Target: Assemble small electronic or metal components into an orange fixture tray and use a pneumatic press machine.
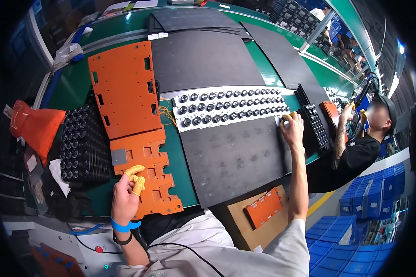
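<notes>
In the head view, your right hand is at the right end of the white panel, its fingers bunched into a narrow pinch. A small dark piece seems to sit at the fingertips, but you cannot tell whether it is gripped or merely touched. The panel lies on the desk, just beyond the large black sheet, and carries three rows of round black parts.

Your left hand, with yellow covers on thumb and forefinger, is loosely curled over the near part of the orange board. The gap between those fingers is small and nothing shows in it; whether they touch the board is unclear.

The round parts look light, hard and smooth, perhaps slippery and easily scratched on top, so their side rims seem the safest hold. The panel looks thin and stiff, better taken by its edges.

Your right fingers hide part of whatever is beneath them. The parts shrink and blur together toward the panel's right end, and the dark fisheye rim swallows the outer surroundings.
</notes>
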{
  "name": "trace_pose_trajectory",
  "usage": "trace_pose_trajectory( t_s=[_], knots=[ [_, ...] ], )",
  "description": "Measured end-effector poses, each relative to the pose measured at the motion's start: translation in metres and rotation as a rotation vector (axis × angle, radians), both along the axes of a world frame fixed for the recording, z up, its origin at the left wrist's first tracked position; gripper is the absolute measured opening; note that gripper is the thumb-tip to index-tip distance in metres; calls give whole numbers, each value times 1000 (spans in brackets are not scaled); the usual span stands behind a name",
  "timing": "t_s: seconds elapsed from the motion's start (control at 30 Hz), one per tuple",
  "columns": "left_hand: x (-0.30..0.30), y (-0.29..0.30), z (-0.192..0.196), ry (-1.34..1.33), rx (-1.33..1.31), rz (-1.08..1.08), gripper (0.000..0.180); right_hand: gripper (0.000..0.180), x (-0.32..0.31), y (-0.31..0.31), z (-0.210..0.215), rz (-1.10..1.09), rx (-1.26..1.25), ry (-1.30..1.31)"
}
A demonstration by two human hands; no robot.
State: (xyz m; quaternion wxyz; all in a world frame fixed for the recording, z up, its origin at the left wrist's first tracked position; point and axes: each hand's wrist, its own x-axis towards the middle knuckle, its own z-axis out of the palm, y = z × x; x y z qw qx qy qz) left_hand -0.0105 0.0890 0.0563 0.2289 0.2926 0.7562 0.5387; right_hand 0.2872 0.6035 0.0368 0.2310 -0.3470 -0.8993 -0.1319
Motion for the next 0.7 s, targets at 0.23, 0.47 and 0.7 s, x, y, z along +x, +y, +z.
trace_pose_trajectory(
  t_s=[0.23,0.47,0.7],
  knots=[
    [-4,-8,1,-75,13,-31,30,26,0,8,-3,-14,3,-9],
    [-3,-8,2,-105,43,-6,33,25,-1,9,-3,-41,-8,-19],
    [-6,-12,4,-146,95,9,31,24,-4,4,-1,-90,0,-9]
  ],
)
